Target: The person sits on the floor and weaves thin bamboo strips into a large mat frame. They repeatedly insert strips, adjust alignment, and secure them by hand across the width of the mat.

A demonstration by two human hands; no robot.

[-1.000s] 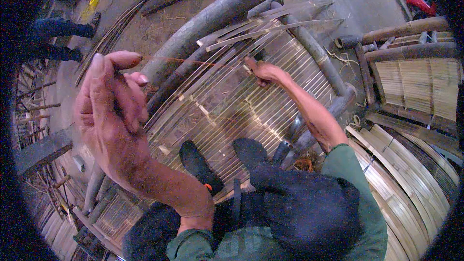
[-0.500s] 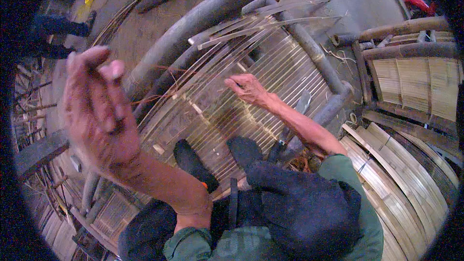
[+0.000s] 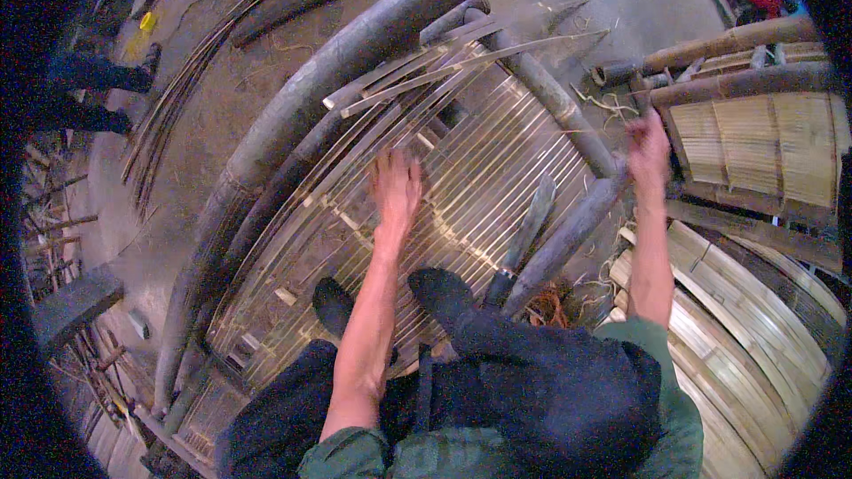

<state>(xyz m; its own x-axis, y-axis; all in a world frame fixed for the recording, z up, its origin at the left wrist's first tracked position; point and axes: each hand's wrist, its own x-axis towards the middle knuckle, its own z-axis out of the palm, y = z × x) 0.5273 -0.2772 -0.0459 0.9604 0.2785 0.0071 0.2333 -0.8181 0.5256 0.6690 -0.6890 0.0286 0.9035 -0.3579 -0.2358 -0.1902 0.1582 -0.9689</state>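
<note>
Low over a panel of thin bamboo slats (image 3: pixel 524 137), my left hand (image 3: pixel 397 186) has its fingers spread and seems to rest on the slats. My right hand (image 3: pixel 648 149) is out to the right, beside the corner of the round bamboo pole frame (image 3: pixel 593 200). Motion smears its fingers, so whether it holds anything cannot be made out. Between my arms a knife with a broad grey blade (image 3: pixel 536 213) and a dark handle (image 3: pixel 499 287) lies along the slats, near the frame pole. Several loose bamboo strips (image 3: pixel 435 69) cross the panel's far end.
My dark-shod feet (image 3: pixel 439 297) stand on the panel. Thick curved bamboo poles (image 3: pixel 302 89) run along its left. At right are a finished slatted bamboo piece (image 3: pixel 754 146) and stacked split-bamboo panels (image 3: pixel 710 302). Another person's dark-clothed legs (image 3: pixel 102 75) show at far left.
My left hand has come down from its raised place at the left onto the slats. My right hand has swung from above the panel out to the right. The knife blade is now uncovered.
</note>
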